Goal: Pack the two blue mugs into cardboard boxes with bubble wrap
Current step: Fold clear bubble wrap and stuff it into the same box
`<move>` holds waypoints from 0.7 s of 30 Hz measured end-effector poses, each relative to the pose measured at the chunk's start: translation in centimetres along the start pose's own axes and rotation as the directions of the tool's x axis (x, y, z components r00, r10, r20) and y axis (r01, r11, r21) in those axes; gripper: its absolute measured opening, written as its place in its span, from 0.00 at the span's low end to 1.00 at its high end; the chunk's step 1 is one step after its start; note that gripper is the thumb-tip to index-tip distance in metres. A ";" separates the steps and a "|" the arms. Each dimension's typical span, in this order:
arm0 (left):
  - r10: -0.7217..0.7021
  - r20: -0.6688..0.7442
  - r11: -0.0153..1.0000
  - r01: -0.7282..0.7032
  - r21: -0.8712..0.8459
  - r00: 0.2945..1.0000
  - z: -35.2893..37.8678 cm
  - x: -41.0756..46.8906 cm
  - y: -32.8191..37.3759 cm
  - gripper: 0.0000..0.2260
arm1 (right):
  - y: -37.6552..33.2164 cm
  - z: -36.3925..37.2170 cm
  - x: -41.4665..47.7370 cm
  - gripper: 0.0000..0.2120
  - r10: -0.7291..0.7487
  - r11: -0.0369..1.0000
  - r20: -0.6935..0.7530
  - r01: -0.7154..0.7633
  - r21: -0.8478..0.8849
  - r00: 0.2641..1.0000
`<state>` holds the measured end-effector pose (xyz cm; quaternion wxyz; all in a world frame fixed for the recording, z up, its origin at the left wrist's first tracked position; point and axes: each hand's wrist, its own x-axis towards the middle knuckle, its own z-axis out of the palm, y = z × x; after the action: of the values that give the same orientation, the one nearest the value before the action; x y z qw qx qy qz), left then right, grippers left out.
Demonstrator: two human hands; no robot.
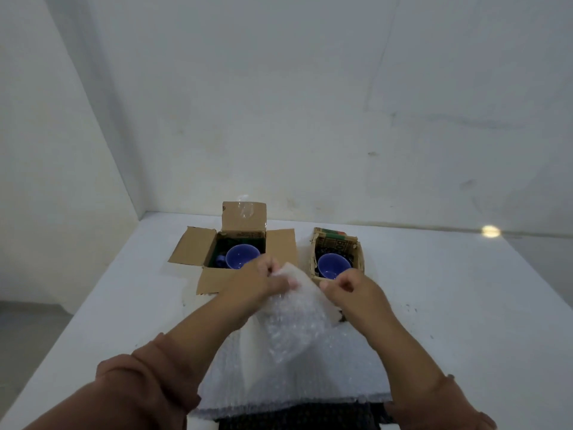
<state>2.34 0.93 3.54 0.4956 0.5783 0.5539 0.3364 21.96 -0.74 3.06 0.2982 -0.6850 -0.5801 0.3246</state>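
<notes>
clear bubble wrap sheet (294, 330) is pinched at its raised upper edge by both hands: the left hand (269, 279) has its fingers closed together on the top corner of the sheet, thumb pressed against the plastic, and the right hand (350, 285) has its fingers curled shut with the thumb and forefinger nipping the same edge just beside the left. the lifted piece rises in a crumpled peak between the hands, and more of the wrap lies flat under the forearms, spreading to the near edge of the white table (449, 290). behind the left hand stands an open brown cardboard box with its four flaps folded outward (198, 249); inside it, on a dark lining, sits a round blue ceramic mug (240, 256), upright with its mouth facing up and a small handle showing on its left side. the left hand covers the near right part of that box. to the right, well apart from the first, is a smaller, worn cardboard box with printed sides (336, 243), holding a second blue mug (331, 265), also upright; the right hand overlaps its near edge. brownish-pink sleeves (145, 377) cover both forearms. pale walls (310, 103) meet behind the table, and a small bright spot of light (490, 231) lies at the table's far right edge.
</notes>
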 end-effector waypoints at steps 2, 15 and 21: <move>-0.007 -0.083 0.956 -0.017 -0.292 0.996 -0.3 0.0 1.2 0.14 | -1.1 -0.8 -0.1 0.17 -0.011 0.999 -0.174 0.006 -0.031 0.985; 0.148 -0.222 0.952 -0.200 -0.233 0.964 -1.2 1.1 1.5 0.30 | -2.8 -0.9 1.0 0.26 -0.110 0.936 -0.225 0.177 0.304 0.968; 0.202 -0.114 0.976 -0.191 0.103 0.973 -1.8 1.0 2.7 0.24 | -2.8 -1.6 1.9 0.22 -0.221 0.968 -0.014 0.221 0.120 0.975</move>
<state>1.65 2.53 6.42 0.3977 0.6302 0.5383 0.3935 21.77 1.52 6.03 0.3736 -0.5969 -0.6319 0.3238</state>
